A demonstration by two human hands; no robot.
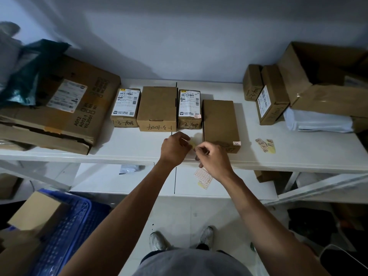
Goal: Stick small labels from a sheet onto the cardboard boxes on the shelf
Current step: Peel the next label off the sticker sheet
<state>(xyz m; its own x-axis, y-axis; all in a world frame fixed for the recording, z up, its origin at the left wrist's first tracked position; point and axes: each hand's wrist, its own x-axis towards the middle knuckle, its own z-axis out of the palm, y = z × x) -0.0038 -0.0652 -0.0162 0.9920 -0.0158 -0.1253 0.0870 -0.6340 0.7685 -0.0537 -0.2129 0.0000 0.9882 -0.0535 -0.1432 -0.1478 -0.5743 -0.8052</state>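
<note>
Both hands meet over the shelf's (pixel 139 144) front edge. The left hand (pixel 175 146) and right hand (pixel 214 158) each pinch a small yellowish label (pixel 192 144) with their fingertips, looks like mid-peel to me. The sheet (pixel 203 178) sits at 6 o'clock under the right hand; can't tell if a finger holds it. The near box (pixel 219 120) at 1 o'clock already wears a sticker (pixel 237 143), so my guess is the plain box (pixel 157 108) at 11 is due. Tip: peel slowly from a corner, keep fingers off the glue, land one edge first, then rub flat. A spare strip (pixel 265 145) lies at 3 o'clock.
</note>
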